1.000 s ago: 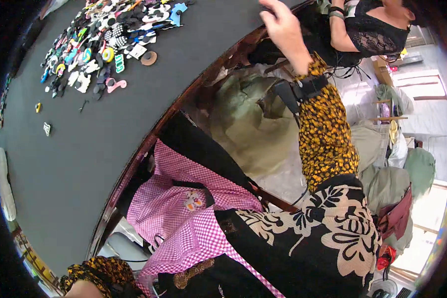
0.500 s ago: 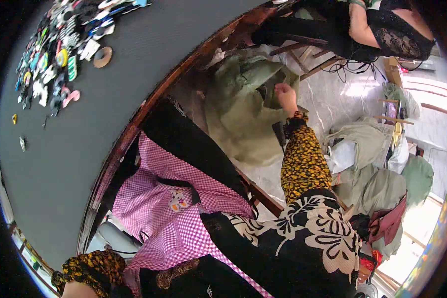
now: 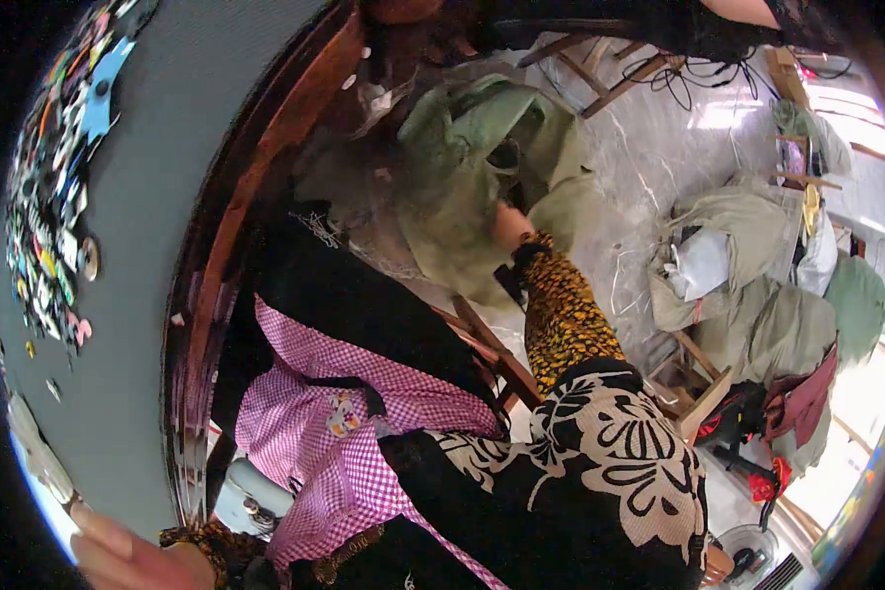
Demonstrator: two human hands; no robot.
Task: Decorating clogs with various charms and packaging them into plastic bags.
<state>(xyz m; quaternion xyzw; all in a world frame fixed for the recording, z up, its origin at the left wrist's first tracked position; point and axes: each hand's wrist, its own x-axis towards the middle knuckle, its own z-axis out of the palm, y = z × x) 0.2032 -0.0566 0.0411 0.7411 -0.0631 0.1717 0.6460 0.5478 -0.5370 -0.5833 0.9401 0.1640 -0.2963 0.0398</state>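
Observation:
My right hand (image 3: 511, 226) reaches down to the mouth of a large olive-green sack (image 3: 452, 251) standing on the floor. Its fingers are blurred and partly hidden at the sack's opening, so whether they grip anything cannot be made out. At the lower left, my left hand (image 3: 138, 556) is beside the table's near end with fingers stretched out. Close to those fingertips lies a long pale greyish item (image 3: 39, 447), whose kind is unclear. A heap of small, many-coloured flat pieces (image 3: 54, 226) covers the far left of the grey tabletop (image 3: 182, 128).
The table's brown wooden edge (image 3: 231, 206) curves between the tabletop and my lap. On the right, more green sacks (image 3: 777, 295) stand by wooden stool legs (image 3: 703, 403). Black cables (image 3: 693, 98) lie on the marbled floor. Another person's dark-clothed body shows at the top.
My right hand has moved left and down toward the sack's opening. My left hand has come into sight at the lower left. The view has shifted, pushing the tabletop heap leftward.

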